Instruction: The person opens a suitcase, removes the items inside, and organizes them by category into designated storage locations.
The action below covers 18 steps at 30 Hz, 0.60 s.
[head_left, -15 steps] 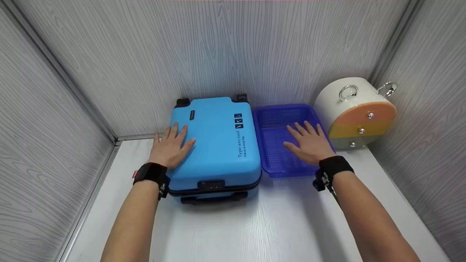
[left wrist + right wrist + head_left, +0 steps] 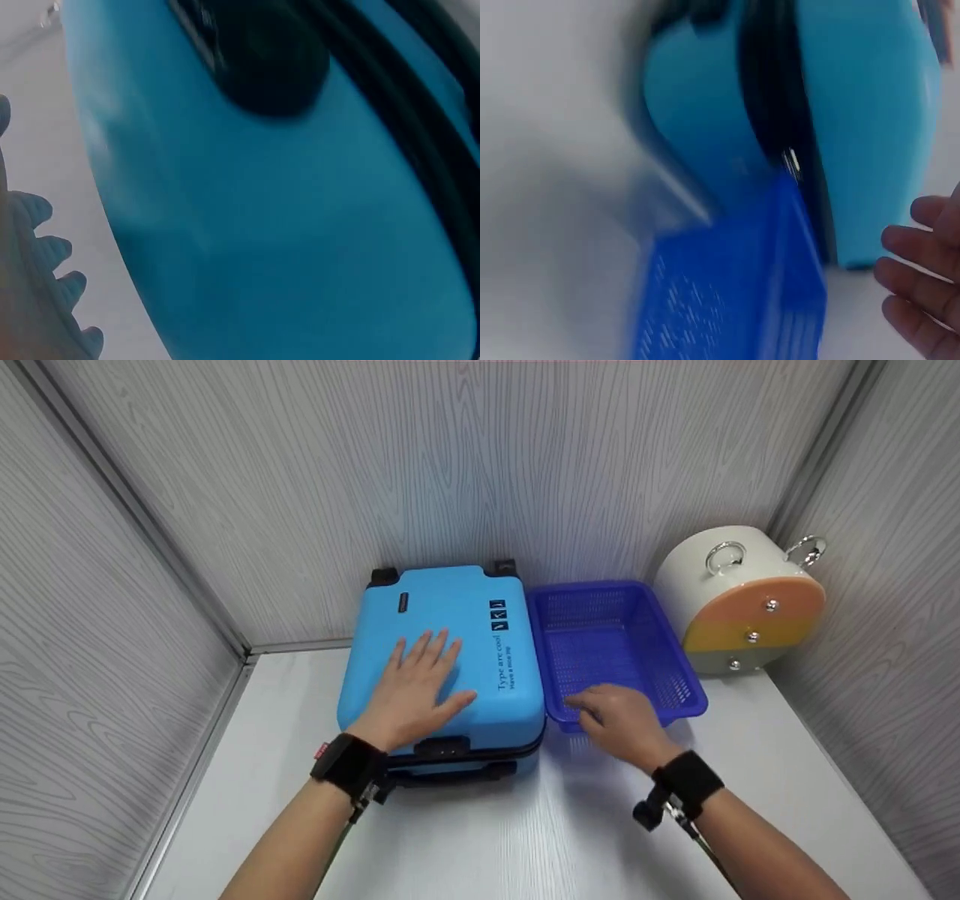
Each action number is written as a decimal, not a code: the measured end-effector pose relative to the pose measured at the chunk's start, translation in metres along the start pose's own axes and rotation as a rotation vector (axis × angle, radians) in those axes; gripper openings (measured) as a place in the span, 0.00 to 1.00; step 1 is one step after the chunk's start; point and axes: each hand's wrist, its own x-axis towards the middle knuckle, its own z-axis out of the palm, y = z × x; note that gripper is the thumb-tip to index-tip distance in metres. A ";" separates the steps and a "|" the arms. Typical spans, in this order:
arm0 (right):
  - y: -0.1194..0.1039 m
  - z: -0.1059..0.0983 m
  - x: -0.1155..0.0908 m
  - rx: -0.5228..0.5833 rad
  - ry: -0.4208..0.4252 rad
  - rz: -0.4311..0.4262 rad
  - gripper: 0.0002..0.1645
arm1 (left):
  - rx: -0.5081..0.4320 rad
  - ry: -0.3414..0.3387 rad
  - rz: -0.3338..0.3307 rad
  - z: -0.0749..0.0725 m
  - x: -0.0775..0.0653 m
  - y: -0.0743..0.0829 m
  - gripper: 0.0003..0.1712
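Observation:
A light blue hard-shell suitcase (image 2: 454, 592) lies flat, its black latch (image 2: 442, 747) and handle toward me. My left hand (image 2: 412, 686) is over the middle of its lid with fingers spread. In the left wrist view those fingers (image 2: 52, 251) appear apart from the blue shell. My right hand (image 2: 619, 724) is above the near rim of a blue plastic basket (image 2: 611, 585), its fingers loosely bent and pointing left. The right wrist view shows nothing held in these fingers (image 2: 919, 251); the basket and suitcase are blurred there.
To the right of the basket stands a rounded white box (image 2: 705, 559) with an orange, yellow and green front, small knobs and metal rings on top. Wood-grain panels (image 2: 600, 457) enclose the white table (image 2: 510, 840) at the back and both sides.
My left hand has shifted right, from the suitcase's left edge to over its middle. My right hand has drawn nearer to me, and its spread fingers have bent and turned left.

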 end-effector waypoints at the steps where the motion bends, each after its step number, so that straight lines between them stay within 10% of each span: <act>1: -0.005 0.010 -0.010 0.068 -0.016 0.038 0.15 | 0.008 -0.007 0.024 0.004 0.000 0.009 0.53; 6: -0.016 0.065 -0.042 0.586 -0.143 0.425 0.19 | 0.067 -0.020 0.076 0.024 0.004 0.034 0.62; 11: -0.015 0.103 -0.038 1.094 0.018 0.713 0.31 | 0.121 -0.033 0.029 0.037 0.010 0.036 0.66; 18: -0.027 0.115 -0.022 1.136 0.205 0.791 0.22 | 0.098 -0.045 0.004 0.041 0.008 0.039 0.64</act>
